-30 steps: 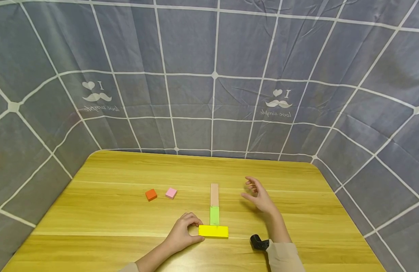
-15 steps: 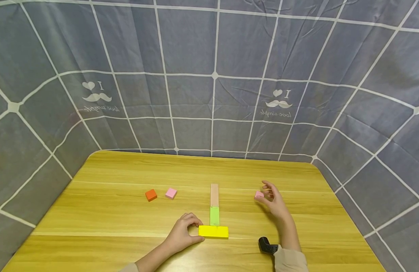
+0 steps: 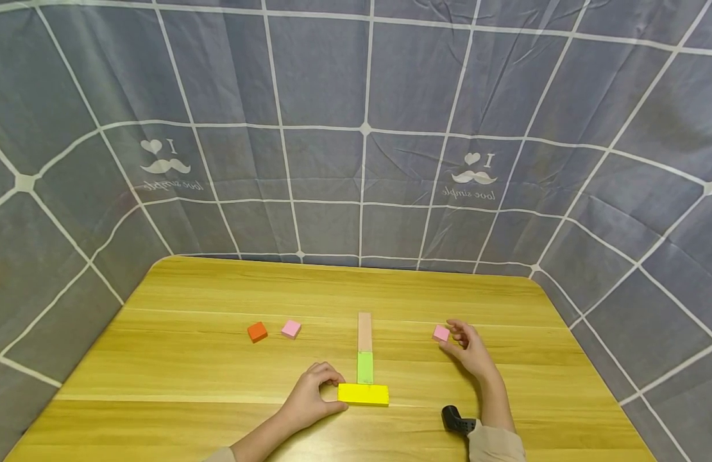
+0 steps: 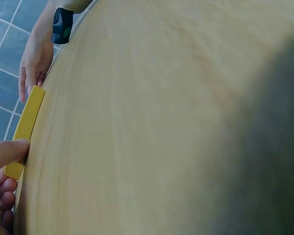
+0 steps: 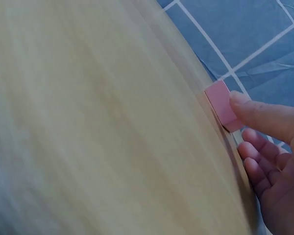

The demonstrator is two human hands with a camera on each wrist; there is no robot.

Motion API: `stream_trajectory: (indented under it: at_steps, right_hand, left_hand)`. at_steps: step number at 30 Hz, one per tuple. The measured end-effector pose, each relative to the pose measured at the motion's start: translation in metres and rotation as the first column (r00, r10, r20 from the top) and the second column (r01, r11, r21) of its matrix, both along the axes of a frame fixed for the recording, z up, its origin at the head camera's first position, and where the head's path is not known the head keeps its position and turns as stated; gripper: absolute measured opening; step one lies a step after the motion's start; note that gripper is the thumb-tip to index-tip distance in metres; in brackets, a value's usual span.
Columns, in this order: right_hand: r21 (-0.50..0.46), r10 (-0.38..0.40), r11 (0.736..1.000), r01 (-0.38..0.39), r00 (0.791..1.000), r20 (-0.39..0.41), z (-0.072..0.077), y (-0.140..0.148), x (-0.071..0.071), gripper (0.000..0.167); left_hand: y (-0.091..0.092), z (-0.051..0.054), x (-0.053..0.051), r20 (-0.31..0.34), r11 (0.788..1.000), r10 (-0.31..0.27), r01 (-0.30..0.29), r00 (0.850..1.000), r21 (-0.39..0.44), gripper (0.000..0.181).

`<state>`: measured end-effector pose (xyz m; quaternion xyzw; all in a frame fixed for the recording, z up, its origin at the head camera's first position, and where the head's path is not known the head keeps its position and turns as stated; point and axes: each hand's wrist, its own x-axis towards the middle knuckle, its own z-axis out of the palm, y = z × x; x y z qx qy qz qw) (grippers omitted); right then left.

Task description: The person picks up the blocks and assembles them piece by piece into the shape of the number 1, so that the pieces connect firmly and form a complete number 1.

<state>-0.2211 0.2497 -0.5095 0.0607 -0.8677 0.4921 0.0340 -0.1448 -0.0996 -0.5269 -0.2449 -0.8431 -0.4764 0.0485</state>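
Observation:
In the head view, the left hand (image 3: pixel 310 396) holds the left end of a yellow block (image 3: pixel 364 394), its thumb on the near side. A green block (image 3: pixel 364 367) meets the yellow block's far side, and a tan block (image 3: pixel 364 332) continues the line away. To the right, the curved thumb and fingers of the right hand (image 3: pixel 474 354) are around the right side of a pink block (image 3: pixel 440 333). The right wrist view shows the thumb against this pink block (image 5: pixel 221 103); the index finger is mostly hidden. The left wrist view shows the left thumb on the yellow block (image 4: pixel 29 115).
An orange block (image 3: pixel 257 332) and a second pink block (image 3: pixel 291 329) lie apart on the left of the wooden table (image 3: pixel 188 366). A black device (image 3: pixel 457 421) is attached at the right wrist. A grey checked curtain (image 3: pixel 321 160) surrounds the table's far side.
The right hand has moved right and slightly nearer, uncovering the pink block beside it, and its thumb has come off the block's top. The left hand and the yellow block have not visibly moved.

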Motion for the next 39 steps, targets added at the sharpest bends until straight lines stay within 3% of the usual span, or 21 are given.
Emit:
stream_trajectory:
  at_steps: [8,22,39]
  right_hand:
    - [0.001,-0.082,0.997,0.082,0.996,0.03,-0.0025,-0.0026,-0.0015,0.046]
    - [0.014,-0.146,0.989,0.146,0.988,0.051,-0.0056,-0.004,-0.0027,0.039]
    - [0.057,-0.143,0.988,0.142,0.99,0.01,-0.005,-0.0049,-0.0017,0.036]
  left_hand:
    - [-0.0011,-0.0006,-0.0003,0.001,1.0,-0.008,0.008,1.0,0.0,0.03]
    - [-0.0011,-0.0012,-0.0006,-0.005,1.0,-0.005,0.005,1.0,-0.007,0.03]
    - [-0.0013,-0.0007,-0.0005,-0.004,1.0,-0.006,0.006,1.0,-0.004,0.029]
